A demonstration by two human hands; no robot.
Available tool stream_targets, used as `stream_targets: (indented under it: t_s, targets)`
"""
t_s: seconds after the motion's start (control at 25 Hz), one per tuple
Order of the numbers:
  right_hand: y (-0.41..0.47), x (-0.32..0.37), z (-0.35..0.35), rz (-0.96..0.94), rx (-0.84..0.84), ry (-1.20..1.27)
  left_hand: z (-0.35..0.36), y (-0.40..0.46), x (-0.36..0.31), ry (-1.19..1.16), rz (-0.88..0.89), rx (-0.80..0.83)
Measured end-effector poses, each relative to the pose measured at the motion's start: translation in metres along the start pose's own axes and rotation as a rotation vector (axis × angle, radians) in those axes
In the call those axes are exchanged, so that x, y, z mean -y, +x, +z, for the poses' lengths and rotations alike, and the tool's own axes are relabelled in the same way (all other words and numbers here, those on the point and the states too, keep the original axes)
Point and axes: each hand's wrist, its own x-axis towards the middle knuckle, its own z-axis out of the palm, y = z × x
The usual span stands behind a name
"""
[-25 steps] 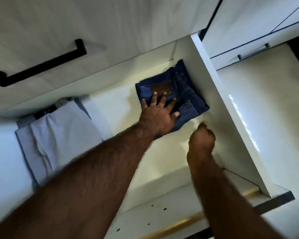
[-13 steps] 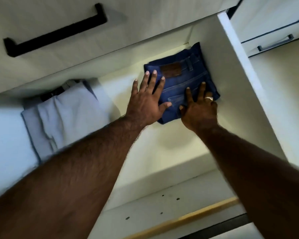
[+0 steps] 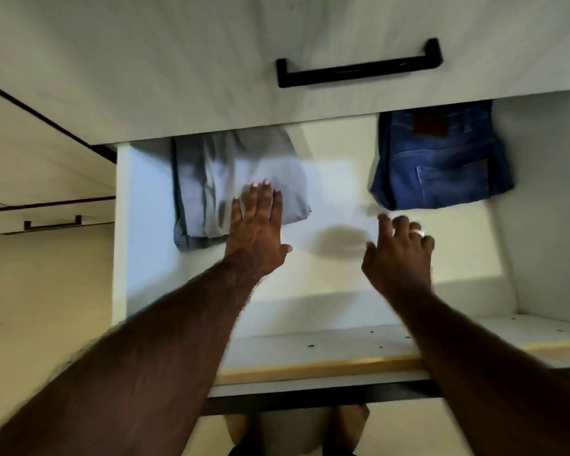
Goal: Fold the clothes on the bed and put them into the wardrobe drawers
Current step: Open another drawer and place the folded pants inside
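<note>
Stowing stage, drawer (image 3: 310,311) open. Folded grey garment (image 3: 218,185): in drawer, under left hand (image 3: 257,235) fingertips; fingers (image 3: 266,199) straight, close together, laid flat on cloth. Folded jeans (image 3: 441,159): in drawer, just beyond right hand (image 3: 399,255); fingers (image 3: 400,225) loosely curled, apart, holding nothing. Judged: two items folded and stowed. Bed out of view; remaining clothes unknown. Drawer not yet closed.

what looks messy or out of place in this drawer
Nothing stands out. The folded blue jeans lie flat at the drawer's right, the folded grey garment at its left, both partly under the closed drawer front above. The left hand reaches over the grey garment; the right hand holds nothing.
</note>
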Motion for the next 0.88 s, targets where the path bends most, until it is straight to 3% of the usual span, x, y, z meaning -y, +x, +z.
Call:
stream_targets:
  t_s: [0.36,0.44,0.52,0.6,0.68,0.8,0.88]
  targets:
    - [-0.045,0.011,0.026,0.003,-0.079,0.002,0.023,-0.036,0.021,-0.018,0.045,-0.104]
    - [-0.050,0.018,0.029,-0.046,-0.087,0.127,0.024,-0.036,0.018,-0.015,0.062,-0.071]
    - [-0.040,0.038,0.028,-0.103,-0.004,0.368,0.024,-0.037,0.019,-0.008,0.053,-0.052]
    - [-0.038,0.060,0.025,-0.070,0.192,0.589,0.028,-0.040,0.019,-0.023,0.067,-0.060]
    - [-0.035,0.079,0.020,0.106,0.409,0.922,0.025,-0.040,0.024,-0.147,0.080,-0.104]
    - [-0.029,0.102,0.001,0.450,0.720,1.605,0.006,-0.038,0.030,-0.469,0.057,-0.216]
    - [-0.023,0.112,-0.007,0.553,0.841,1.914,-0.017,-0.038,0.031,-0.613,0.018,-0.232]
